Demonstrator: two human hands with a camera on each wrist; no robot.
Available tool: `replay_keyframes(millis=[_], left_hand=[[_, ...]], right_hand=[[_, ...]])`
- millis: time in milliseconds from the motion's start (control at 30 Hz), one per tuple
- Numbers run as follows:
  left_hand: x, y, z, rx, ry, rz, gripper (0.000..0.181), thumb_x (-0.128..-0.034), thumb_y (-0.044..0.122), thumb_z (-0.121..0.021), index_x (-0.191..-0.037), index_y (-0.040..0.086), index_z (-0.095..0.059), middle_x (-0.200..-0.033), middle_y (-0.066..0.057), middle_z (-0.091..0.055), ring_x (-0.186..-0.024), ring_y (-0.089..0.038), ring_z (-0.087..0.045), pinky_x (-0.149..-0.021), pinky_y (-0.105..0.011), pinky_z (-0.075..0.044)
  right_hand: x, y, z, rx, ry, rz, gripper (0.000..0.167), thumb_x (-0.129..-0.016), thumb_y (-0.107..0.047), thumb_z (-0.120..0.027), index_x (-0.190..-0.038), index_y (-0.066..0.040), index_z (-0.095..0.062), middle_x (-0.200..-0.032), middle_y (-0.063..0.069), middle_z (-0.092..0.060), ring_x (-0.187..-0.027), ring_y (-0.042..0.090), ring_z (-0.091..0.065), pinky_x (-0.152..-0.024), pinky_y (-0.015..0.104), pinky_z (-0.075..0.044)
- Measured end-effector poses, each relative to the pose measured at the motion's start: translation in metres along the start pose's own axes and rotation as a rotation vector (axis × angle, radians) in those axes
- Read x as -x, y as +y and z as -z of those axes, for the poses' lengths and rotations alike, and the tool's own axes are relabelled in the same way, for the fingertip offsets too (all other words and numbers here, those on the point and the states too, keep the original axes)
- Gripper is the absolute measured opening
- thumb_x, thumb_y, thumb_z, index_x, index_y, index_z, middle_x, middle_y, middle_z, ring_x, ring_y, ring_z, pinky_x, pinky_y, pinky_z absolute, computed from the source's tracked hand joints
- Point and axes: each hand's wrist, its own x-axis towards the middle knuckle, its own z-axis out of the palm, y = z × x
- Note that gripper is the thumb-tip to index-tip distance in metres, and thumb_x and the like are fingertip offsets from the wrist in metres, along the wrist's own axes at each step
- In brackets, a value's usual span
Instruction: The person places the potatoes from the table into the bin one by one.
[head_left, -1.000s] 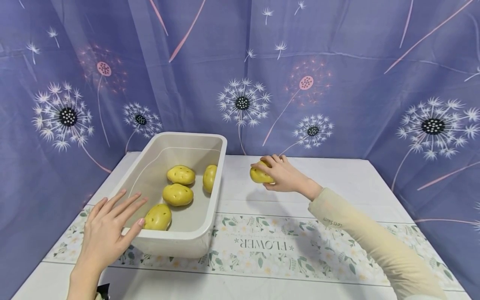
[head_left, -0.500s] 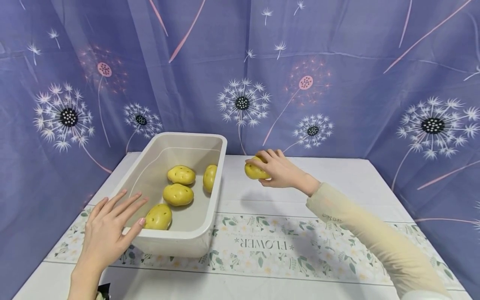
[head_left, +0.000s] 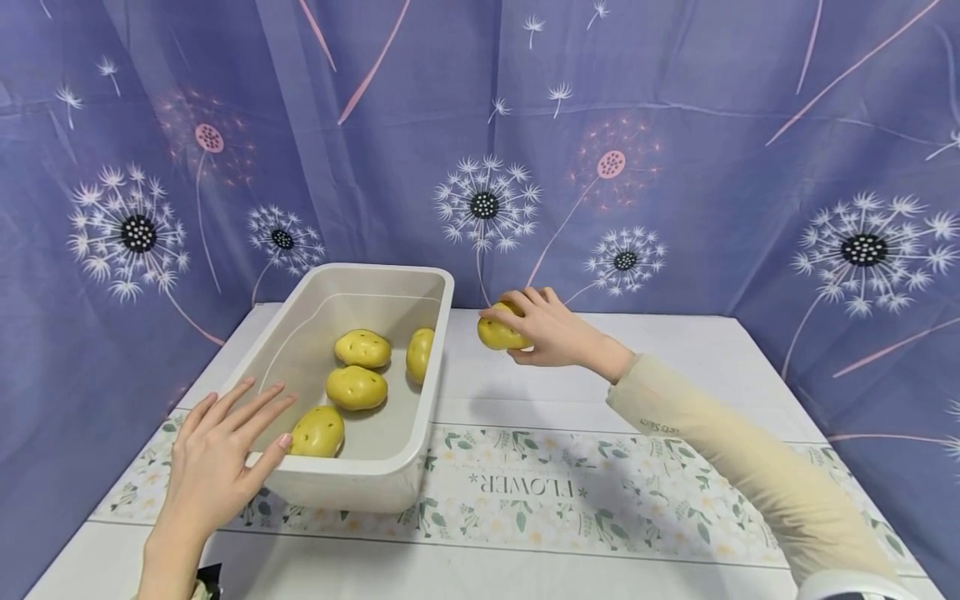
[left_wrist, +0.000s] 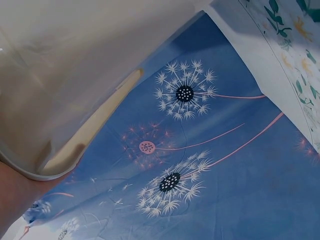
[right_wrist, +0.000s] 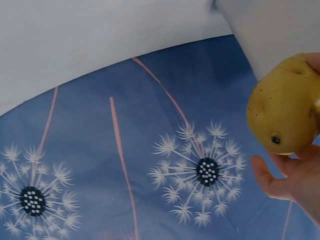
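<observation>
In the head view my right hand (head_left: 551,329) grips a yellow potato (head_left: 498,331) above the table, to the right of a light grey plastic bin (head_left: 436,408). The right wrist view shows that potato (right_wrist: 282,105) up close, with fingers around it. My left hand (head_left: 217,458) rests at the bin's near left rim, its fingers straight and spread. Inside the bin lie several potatoes: one near the left thumb (head_left: 318,432), a middle potato (head_left: 356,388), one behind it (head_left: 363,348), and another by the right wall (head_left: 420,357).
The white table (head_left: 637,337) carries a floral strip printed FLOWER (head_left: 528,486). A purple dandelion-print curtain (head_left: 375,150) hangs behind the table and along both sides.
My right hand has lifted the potato and carried it leftward and slightly away from me, closer to the bin. The left hand and the bin have stayed in place.
</observation>
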Motion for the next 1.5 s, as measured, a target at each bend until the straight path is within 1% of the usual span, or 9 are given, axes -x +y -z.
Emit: replay_keyframes(millis=[133, 267, 400, 500, 667, 800, 1000, 1300, 1500], left_hand=[[0.000, 0.000, 0.000, 0.000, -0.001, 0.000, 0.039, -0.0805, 0.037, -0.055, -0.114, 0.018, -0.061, -0.118, -0.009, -0.061, -0.120, -0.029, -0.045, -0.102, -0.052, -0.025], [0.001, 0.000, -0.002, -0.003, -0.006, 0.001, 0.039, -0.0792, 0.035, -0.057, -0.115, 0.019, -0.061, -0.118, -0.009, -0.061, -0.121, -0.028, -0.044, -0.103, -0.051, -0.025], [0.001, 0.000, -0.002, -0.007, -0.007, 0.000, 0.040, -0.0776, 0.032, -0.058, -0.115, 0.018, -0.061, -0.118, -0.010, -0.061, -0.122, -0.027, -0.044, -0.104, -0.050, -0.024], [0.001, 0.000, -0.002, -0.005, -0.005, 0.001, 0.039, -0.0788, 0.034, -0.057, -0.114, 0.018, -0.061, -0.118, -0.010, -0.061, -0.122, -0.028, -0.044, -0.103, -0.051, -0.024], [0.000, 0.000, -0.002, -0.003, -0.006, 0.000, 0.039, -0.0803, 0.036, -0.056, -0.114, 0.018, -0.061, -0.118, -0.010, -0.061, -0.121, -0.028, -0.044, -0.103, -0.051, -0.025], [0.001, -0.001, -0.002, -0.006, -0.006, -0.001, 0.039, -0.0783, 0.033, -0.057, -0.115, 0.019, -0.061, -0.118, -0.010, -0.061, -0.122, -0.027, -0.044, -0.103, -0.051, -0.024], [0.001, -0.002, -0.003, -0.004, 0.000, -0.003, 0.040, -0.0760, 0.030, -0.059, -0.114, 0.018, -0.061, -0.118, -0.011, -0.061, -0.123, -0.026, -0.043, -0.104, -0.051, -0.024], [0.001, -0.002, -0.003, -0.002, 0.001, -0.003, 0.041, -0.0763, 0.031, -0.059, -0.115, 0.019, -0.060, -0.118, -0.010, -0.060, -0.125, -0.024, -0.042, -0.105, -0.050, -0.023], [0.002, -0.003, -0.003, 0.001, 0.001, -0.003, 0.040, -0.0788, 0.034, -0.056, -0.116, 0.020, -0.060, -0.118, -0.010, -0.060, -0.125, -0.024, -0.042, -0.106, -0.048, -0.022]], right_hand=[[-0.007, -0.002, 0.003, 0.014, 0.003, 0.006, 0.065, -0.070, -0.033, -0.068, -0.129, -0.021, -0.043, -0.118, 0.010, -0.050, -0.098, 0.025, -0.046, -0.074, 0.039, -0.037], [-0.012, -0.004, 0.008, 0.027, 0.017, 0.016, 0.067, -0.071, -0.034, -0.067, -0.130, -0.019, -0.042, -0.119, 0.009, -0.051, -0.097, 0.025, -0.046, -0.073, 0.038, -0.037], [-0.017, -0.006, 0.012, 0.030, 0.031, 0.027, 0.066, -0.070, -0.033, -0.068, -0.129, -0.017, -0.043, -0.118, 0.009, -0.051, -0.098, 0.026, -0.047, -0.074, 0.039, -0.037], [-0.021, -0.006, 0.014, 0.032, 0.037, 0.032, 0.065, -0.070, -0.033, -0.069, -0.128, -0.017, -0.044, -0.119, 0.010, -0.052, -0.098, 0.027, -0.047, -0.075, 0.040, -0.037], [-0.026, -0.008, 0.017, 0.031, 0.025, 0.037, 0.062, -0.071, -0.033, -0.067, -0.128, -0.019, -0.045, -0.120, 0.009, -0.051, -0.099, 0.027, -0.046, -0.077, 0.041, -0.037], [-0.030, -0.010, 0.019, 0.021, 0.015, 0.041, 0.062, -0.072, -0.034, -0.066, -0.128, -0.019, -0.044, -0.120, 0.009, -0.050, -0.100, 0.026, -0.046, -0.078, 0.042, -0.037], [-0.036, -0.013, 0.023, 0.002, 0.011, 0.047, 0.061, -0.074, -0.033, -0.064, -0.129, -0.019, -0.042, -0.122, 0.008, -0.049, -0.101, 0.025, -0.045, -0.079, 0.041, -0.036], [-0.047, -0.019, 0.027, -0.020, 0.010, 0.050, 0.060, -0.075, -0.033, -0.063, -0.129, -0.020, -0.042, -0.123, 0.010, -0.048, -0.100, 0.025, -0.045, -0.077, 0.039, -0.036], [-0.053, -0.022, 0.030, -0.020, 0.011, 0.049, 0.061, -0.075, -0.032, -0.063, -0.130, -0.020, -0.041, -0.122, 0.010, -0.048, -0.099, 0.025, -0.044, -0.076, 0.038, -0.035]])
